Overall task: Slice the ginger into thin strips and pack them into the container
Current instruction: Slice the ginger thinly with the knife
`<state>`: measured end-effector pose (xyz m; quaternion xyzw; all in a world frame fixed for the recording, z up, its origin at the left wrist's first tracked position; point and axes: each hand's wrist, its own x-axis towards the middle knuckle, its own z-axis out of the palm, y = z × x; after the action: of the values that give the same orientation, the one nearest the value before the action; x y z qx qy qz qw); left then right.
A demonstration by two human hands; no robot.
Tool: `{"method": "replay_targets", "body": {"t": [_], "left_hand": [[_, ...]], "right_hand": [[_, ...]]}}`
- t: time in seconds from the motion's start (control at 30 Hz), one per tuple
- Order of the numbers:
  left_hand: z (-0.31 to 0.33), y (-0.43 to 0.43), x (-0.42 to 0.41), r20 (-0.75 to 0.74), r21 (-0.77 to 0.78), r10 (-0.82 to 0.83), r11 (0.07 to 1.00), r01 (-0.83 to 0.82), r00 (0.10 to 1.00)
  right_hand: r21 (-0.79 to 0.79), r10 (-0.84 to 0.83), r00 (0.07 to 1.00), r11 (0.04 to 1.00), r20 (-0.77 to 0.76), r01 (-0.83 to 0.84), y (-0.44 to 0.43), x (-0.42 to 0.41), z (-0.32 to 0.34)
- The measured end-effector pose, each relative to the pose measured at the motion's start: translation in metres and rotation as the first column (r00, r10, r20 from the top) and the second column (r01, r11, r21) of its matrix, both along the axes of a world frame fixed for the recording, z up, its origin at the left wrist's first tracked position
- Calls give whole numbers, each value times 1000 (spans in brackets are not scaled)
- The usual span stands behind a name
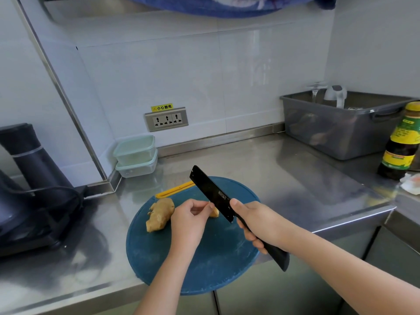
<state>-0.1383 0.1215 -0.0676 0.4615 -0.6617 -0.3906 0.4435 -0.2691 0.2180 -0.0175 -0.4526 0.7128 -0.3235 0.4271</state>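
A: Item one, the main stock?

B: We logged one large ginger root (160, 214), unpeeled, lying on the left part of the round blue cutting board (204, 269). Its long axis ran from near-left to far-right, with the broad end on the far side.

A: Second piece?

B: A small ginger piece (214, 212) to its right on the same board, partly hidden by the fingers and the blade. We could not read its axis.

A: Hands?

B: We entered the left hand (189, 220) with its fingers curled, their tips pinching the small ginger piece. The right hand (256, 223) was wrapped round the handle of a black knife (211, 192), thumb against the blade's side. The blade was raised off the board and pointed far-left; the handle pointed near-right.

A: Packing stock?

B: Two lidded containers (136, 155), stacked, in the far-left corner of the steel counter (284, 173), well apart from the board.

A: Sundries?

B: A grey tub (329, 130) at far right, a sauce bottle (402, 144) beside it, and a black appliance (34, 189) on the left.
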Motion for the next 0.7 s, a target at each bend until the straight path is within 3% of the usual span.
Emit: {"method": "replay_targets", "body": {"t": [0.23,0.47,0.7], "left_hand": [[1,4,-1,29,-48,-11,999,12,1000],[2,5,0,43,-87,-7,996,11,999],[2,5,1,66,-101,7,995,0,998]], "right_hand": [[-23,-57,998,998,-11,57,5,10,-2],[9,-19,986,1000,-166,21,2,14,3],[42,14,983,999,-183,-6,1,14,10]]}}
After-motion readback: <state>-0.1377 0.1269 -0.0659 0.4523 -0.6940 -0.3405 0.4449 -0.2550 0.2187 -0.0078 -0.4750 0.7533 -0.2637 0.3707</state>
